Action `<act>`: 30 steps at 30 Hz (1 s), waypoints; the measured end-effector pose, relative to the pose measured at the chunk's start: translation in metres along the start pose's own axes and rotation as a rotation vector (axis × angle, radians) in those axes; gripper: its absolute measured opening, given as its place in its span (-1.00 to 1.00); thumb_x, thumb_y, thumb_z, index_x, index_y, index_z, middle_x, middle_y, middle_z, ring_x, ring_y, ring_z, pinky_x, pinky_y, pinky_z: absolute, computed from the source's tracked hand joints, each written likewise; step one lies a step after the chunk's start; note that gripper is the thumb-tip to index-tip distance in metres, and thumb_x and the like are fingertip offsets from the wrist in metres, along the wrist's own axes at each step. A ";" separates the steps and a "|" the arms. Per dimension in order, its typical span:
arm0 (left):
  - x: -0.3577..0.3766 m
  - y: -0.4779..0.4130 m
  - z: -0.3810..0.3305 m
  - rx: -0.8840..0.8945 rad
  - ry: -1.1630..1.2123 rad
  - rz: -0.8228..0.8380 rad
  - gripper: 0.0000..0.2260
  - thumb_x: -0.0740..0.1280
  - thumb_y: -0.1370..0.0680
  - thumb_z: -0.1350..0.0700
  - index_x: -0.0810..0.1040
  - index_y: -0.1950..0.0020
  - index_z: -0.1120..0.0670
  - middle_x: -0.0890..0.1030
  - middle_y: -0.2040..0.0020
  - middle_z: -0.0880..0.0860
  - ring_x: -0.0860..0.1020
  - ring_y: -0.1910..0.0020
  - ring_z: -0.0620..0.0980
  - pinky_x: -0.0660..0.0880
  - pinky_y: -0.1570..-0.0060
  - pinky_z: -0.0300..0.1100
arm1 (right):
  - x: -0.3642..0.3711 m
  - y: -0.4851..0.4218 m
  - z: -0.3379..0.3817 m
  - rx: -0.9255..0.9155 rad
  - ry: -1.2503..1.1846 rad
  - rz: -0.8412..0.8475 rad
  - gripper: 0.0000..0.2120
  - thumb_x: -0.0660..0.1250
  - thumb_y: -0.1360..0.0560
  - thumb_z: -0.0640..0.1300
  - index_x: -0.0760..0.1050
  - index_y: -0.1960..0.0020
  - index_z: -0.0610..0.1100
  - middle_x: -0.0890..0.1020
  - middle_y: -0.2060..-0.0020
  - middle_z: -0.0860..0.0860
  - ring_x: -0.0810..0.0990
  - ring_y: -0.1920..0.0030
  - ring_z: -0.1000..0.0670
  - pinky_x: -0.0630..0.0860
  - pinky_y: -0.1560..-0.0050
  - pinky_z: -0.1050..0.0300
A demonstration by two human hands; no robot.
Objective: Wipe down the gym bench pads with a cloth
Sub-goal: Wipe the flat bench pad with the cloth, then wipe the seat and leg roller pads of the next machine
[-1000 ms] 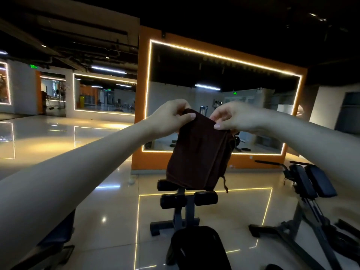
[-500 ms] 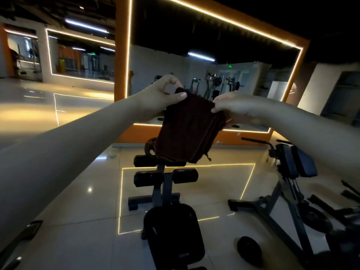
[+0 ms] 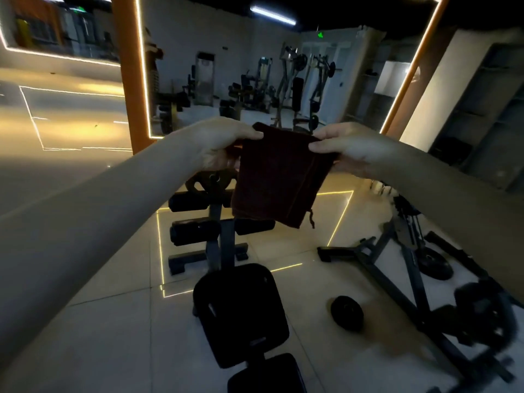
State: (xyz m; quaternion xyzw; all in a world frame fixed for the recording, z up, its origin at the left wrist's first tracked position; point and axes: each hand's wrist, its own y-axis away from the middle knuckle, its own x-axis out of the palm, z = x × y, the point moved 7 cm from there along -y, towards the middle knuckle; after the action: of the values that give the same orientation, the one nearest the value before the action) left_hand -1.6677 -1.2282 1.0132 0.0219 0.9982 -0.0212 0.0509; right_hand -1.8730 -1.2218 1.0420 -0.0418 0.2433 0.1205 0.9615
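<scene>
A dark brown folded cloth [image 3: 279, 177] hangs in the air in front of me. My left hand [image 3: 219, 144] pinches its top left corner and my right hand [image 3: 347, 147] pinches its top right corner. Directly below stands a black gym bench: its seat pad [image 3: 241, 310] lies near the bottom centre, a second pad [image 3: 266, 375] is cut off by the frame's lower edge, and its black foam leg rollers [image 3: 195, 201] sit beyond, partly hidden by the cloth.
A second black machine frame [image 3: 397, 279] stands on the right. A loose weight plate [image 3: 346, 312] lies on the tiled floor between the two, and another plate [image 3: 433, 265] lies farther right. A large lit mirror [image 3: 255, 66] in an orange frame faces me.
My view has tilted down and drawn closer, so more of the bench pad shows. Both hands have lowered slightly with the cloth, still holding its top corners.
</scene>
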 end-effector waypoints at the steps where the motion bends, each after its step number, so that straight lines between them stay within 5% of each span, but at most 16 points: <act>1: -0.002 -0.010 0.007 -0.007 0.010 -0.003 -0.64 0.35 -0.55 0.17 0.48 -0.33 0.25 0.57 -0.24 0.21 0.56 -0.04 0.07 0.51 0.22 -0.22 | 0.003 -0.011 -0.011 0.014 0.004 0.004 -0.87 0.33 -0.53 -0.25 0.56 -0.06 -0.14 0.63 -0.01 -0.06 0.60 -0.09 -0.03 0.56 -0.04 0.07; 9: -0.018 -0.146 0.099 -0.079 -0.057 0.167 -0.86 0.37 -0.54 0.19 0.59 -0.08 0.06 0.62 -0.03 0.04 0.55 0.03 -0.04 0.44 0.18 -0.24 | 0.033 -0.134 -0.099 0.210 -0.018 -0.022 -0.75 0.34 -0.51 -0.25 0.50 -0.18 -0.20 0.61 -0.04 -0.08 0.60 -0.05 -0.01 0.56 0.06 0.17; 20: -0.022 -0.282 0.267 -0.131 -0.276 0.352 -0.76 0.39 -0.52 0.24 0.58 -0.18 0.09 0.62 -0.09 0.08 0.57 -0.01 -0.04 0.49 0.08 -0.27 | 0.094 -0.257 -0.255 0.372 0.001 -0.038 -0.89 0.39 -0.47 -0.32 0.54 0.03 -0.18 0.59 0.15 -0.07 0.60 0.10 0.02 0.59 0.12 0.23; 25: 0.008 -0.311 0.376 -0.100 -0.423 0.421 -0.84 0.34 -0.52 0.32 0.53 -0.06 0.15 0.55 0.14 0.01 0.53 0.15 -0.10 0.44 0.22 -0.42 | 0.135 -0.292 -0.374 0.500 0.044 -0.038 -0.86 0.43 -0.45 -0.29 0.55 0.20 -0.09 0.57 0.22 -0.05 0.53 0.11 -0.02 0.43 0.15 0.20; 30: 0.047 -0.343 0.489 -0.069 -0.554 0.369 -0.87 0.34 -0.50 0.33 0.50 0.04 0.13 0.52 0.19 0.01 0.50 0.07 0.03 0.39 0.04 -0.16 | 0.168 -0.313 -0.485 0.577 0.031 -0.132 -0.76 0.37 -0.46 -0.40 0.48 0.28 -0.14 0.50 0.33 -0.04 0.47 0.30 0.07 0.38 0.46 0.40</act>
State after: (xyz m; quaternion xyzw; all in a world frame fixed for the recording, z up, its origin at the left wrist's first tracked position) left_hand -1.6808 -1.5899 0.5365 0.1938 0.9257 0.0169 0.3243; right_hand -1.8725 -1.5566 0.5429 0.2158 0.2788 -0.0169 0.9356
